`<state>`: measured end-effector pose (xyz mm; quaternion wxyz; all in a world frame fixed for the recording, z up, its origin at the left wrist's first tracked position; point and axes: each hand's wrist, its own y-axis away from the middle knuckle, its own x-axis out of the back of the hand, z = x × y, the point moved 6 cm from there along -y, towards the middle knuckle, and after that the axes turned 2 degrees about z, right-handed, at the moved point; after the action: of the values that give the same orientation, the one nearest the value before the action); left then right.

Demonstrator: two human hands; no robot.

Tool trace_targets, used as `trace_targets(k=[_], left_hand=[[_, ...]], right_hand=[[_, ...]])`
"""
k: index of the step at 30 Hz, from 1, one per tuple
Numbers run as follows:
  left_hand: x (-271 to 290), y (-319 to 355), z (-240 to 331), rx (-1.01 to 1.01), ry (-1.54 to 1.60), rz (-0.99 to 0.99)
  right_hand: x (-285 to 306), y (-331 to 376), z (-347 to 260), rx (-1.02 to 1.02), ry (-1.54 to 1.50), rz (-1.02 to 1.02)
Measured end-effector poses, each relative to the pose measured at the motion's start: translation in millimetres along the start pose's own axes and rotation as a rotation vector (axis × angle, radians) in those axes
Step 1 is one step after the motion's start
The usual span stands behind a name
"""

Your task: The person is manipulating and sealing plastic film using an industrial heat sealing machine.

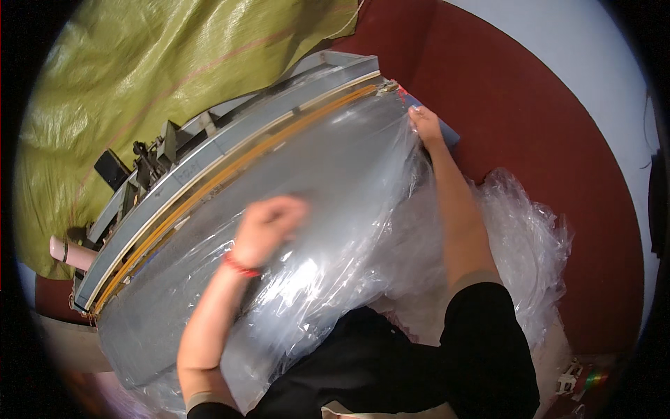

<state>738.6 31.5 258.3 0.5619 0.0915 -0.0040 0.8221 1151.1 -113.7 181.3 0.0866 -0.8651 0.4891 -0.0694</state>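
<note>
Nearest the camera: black shirt (391, 363) of the wearer, at the lower edge. Clear plastic film (363, 244) lies over the grey surface (328, 150), creased and glossy in front of the body; more film, loosely bunched, lies to the right of the right forearm (460, 216). Right grip (424, 126): closed on the film edge at the far right corner of the surface, arm extended. Left grip (269, 223): over the middle of the surface, fingers curled, motion-blurred; cannot tell whether it holds film. Red bracelet (241, 265) on left wrist. Along the far side: orange strip (296, 127), then metal rail (220, 144). Beyond: yellow-green sheet (174, 63). Pink cylinder (66, 253) by the rail's left end.
</note>
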Motion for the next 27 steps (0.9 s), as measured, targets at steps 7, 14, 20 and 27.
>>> trace_targets(k=[7,14,20,27], left_hand=[[-122.1,-89.3,0.0,-0.187,-0.752,0.07],[-116.0,-19.6,-0.8,0.159,0.641,-0.152],[-34.1,178.3,-22.5,-0.001,0.087,-0.48],[185.7,458.0,-43.5,0.844,-0.41,0.552]], right_hand=[[-13.2,3.4,-8.0,0.178,0.04,0.065],[-16.1,0.9,-3.7,0.243,0.147,0.093],[-8.6,10.5,-25.1,0.311,0.48,0.13],[20.7,-42.3,33.0,0.223,0.35,0.034]])
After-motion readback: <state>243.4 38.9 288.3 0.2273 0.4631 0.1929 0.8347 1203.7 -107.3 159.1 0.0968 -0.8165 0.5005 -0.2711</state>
